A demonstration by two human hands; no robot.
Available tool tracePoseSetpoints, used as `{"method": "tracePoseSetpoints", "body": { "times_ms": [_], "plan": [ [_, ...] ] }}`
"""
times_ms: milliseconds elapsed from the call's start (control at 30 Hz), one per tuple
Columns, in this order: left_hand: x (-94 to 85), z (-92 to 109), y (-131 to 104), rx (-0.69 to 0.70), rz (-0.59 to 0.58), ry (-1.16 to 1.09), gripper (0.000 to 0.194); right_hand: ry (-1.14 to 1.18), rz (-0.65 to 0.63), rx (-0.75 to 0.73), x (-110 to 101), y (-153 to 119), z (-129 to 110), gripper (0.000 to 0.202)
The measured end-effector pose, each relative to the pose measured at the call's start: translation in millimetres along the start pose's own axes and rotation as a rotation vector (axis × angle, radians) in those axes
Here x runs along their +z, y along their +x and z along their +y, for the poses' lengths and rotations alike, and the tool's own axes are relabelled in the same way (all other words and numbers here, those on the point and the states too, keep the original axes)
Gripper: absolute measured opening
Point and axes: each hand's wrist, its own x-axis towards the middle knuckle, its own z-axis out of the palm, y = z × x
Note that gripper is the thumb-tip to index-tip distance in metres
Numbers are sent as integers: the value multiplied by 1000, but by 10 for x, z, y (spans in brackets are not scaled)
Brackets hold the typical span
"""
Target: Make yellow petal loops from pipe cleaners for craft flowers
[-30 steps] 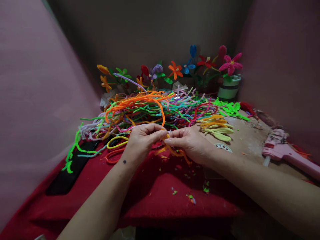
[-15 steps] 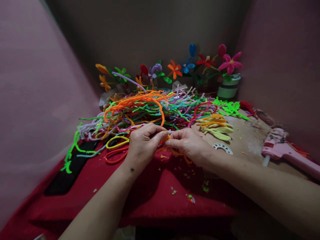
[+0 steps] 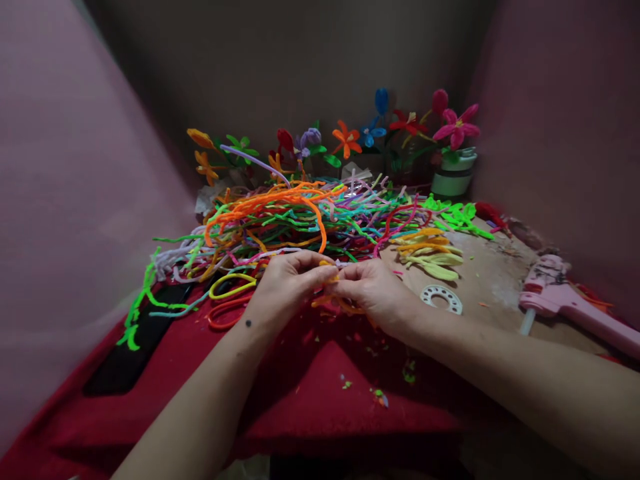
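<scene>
My left hand (image 3: 293, 280) and my right hand (image 3: 373, 287) meet fingertip to fingertip above the red cloth. Both are closed in a pinch on an orange pipe cleaner (image 3: 327, 301), whose loose part hangs below the fingers; the rest is hidden by them. Just behind lies a tangled heap of coloured pipe cleaners (image 3: 280, 217), with bright orange ones on top. Beside my left wrist show the yellow and red handle loops of scissors (image 3: 233, 287). To the right of my right hand rest several orange and pale yellow pipe-cleaner petals (image 3: 433, 257).
A black phone (image 3: 125, 353) lies at left, partly under green pipe cleaners. At right are a white ring with holes (image 3: 441, 300) and a pink glue gun (image 3: 555, 293). Fuzzy flowers (image 3: 347, 139) and a pale green cup (image 3: 453, 173) stand behind. Scraps dot the red cloth (image 3: 320, 407).
Both hands still pinch the orange pipe cleaner; my left hand and forearm have turned slightly. The whole view has shifted a little, so things sit slightly farther left.
</scene>
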Motion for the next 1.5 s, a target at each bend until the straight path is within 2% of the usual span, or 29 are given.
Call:
{"method": "tracePoseSetpoints", "body": {
  "times_ms": [67, 200, 267, 433, 567, 700, 767, 933, 1167, 1333, 1500],
  "plan": [
    [-5, 6, 8, -14, -49, -23, 12, 5, -2, 17, 10, 3, 17, 23],
    [37, -27, -12, 316, 148, 250, 10, 59, -26, 45, 4, 19, 26, 22],
    [62, -46, -27, 404, 211, 342, 13, 88, -43, 57, -11, 28, 25, 20],
    [84, -72, -27, 229, 163, 266, 17, 96, -75, 60, -42, 46, 40, 16],
    [58, -57, -6, 226, 174, 290, 17, 177, -119, 58, -45, 50, 56, 14],
    [-5, 3, 19, 27, 74, 64, 19, 186, -166, 84, -51, 37, 27, 9],
    [-28, 27, 26, -28, 48, 10, 21, 186, -174, 94, -56, 33, 4, 6],
    [-28, 33, 27, -43, 29, -28, 23, 200, -198, 41, -48, 34, -11, 14],
    [-42, 34, 26, -46, -3, -64, 21, 139, -127, 47, -44, 31, -13, 18],
    [-71, -11, 28, -106, -117, -226, 17, 189, -119, 78, -57, 38, -6, 17],
    [-82, -110, 53, -126, -91, -390, 18, 320, -21, 46, -51, 65, 19, 15]
  ]
}}
